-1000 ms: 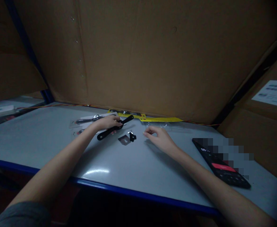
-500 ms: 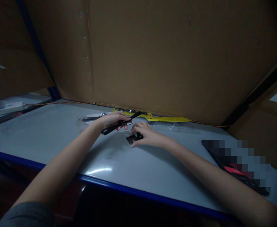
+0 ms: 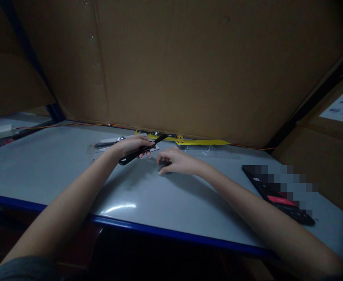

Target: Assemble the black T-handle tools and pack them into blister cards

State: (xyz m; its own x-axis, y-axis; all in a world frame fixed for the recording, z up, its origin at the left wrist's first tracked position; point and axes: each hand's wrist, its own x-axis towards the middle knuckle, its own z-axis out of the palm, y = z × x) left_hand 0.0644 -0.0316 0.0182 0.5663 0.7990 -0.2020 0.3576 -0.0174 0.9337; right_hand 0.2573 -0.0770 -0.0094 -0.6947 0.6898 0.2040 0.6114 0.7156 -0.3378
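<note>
My left hand (image 3: 132, 145) is closed around a long black flat bar (image 3: 124, 159), held slanted just above the grey table (image 3: 57, 168); one end points toward me and to the left. My right hand (image 3: 175, 161) lies on the table just right of it, fingers curled over small dark parts (image 3: 163, 166). Those are a little black bracket and a thin dark plate, mostly hidden under the fingers. The two hands are a few centimetres apart.
Clear packets with metal tools (image 3: 107, 144) lie behind my left hand. A yellow-carded package (image 3: 200, 142) runs along the cardboard wall (image 3: 189, 66). A black phone-like device (image 3: 279, 197) lies at the right. The table's blue front edge (image 3: 171, 233) is near me.
My right hand moved left from open table to the small dark parts and closed over them. My left hand lifted the black bar slightly off the table.
</note>
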